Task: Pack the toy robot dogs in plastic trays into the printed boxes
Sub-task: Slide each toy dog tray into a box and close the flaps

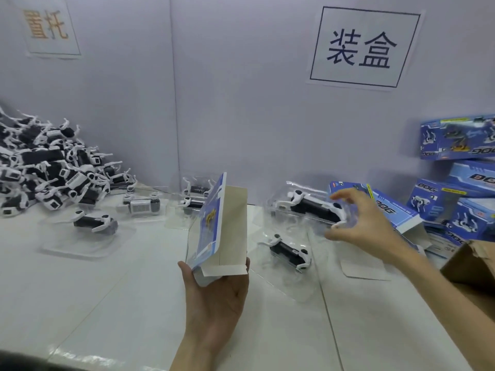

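left hand [214,290]: palm up, thumb on the left side and fingers curled up the right side of the box [222,226], gripping its lower end
box: held upright over the middle of the table [107,303]; partly flattened, blue printed face to the left, plain brown face to the right, end flap open at the bottom
right hand [359,223]: reached out toward the far right of the table, fingers and thumb half curled and spread round the right end of the tray [281,207] (blurred, cannot tell if it grips or only touches)
tray: clear plastic, a black-and-white toy dog [313,210] lying in it; near the far edge, right of the held box, just beside the flat box [391,210]
second tray [273,274]: clear, also with a dog, nearer the front, between the held box and the right forearm
other trays [91,245]: a few with dogs, left of the held box toward the far edge; those behind the box partly hidden
loose dogs [40,170]: big pile in the far left corner, against the wall
flat box: blue printed, lying behind the right hand
box stack [455,140]: blue printed boxes piled in the far right corner
carton [468,266]: brown cardboard, at the right edge, flap open
sign [367,46]: white sheet with black characters on the wall above the tray
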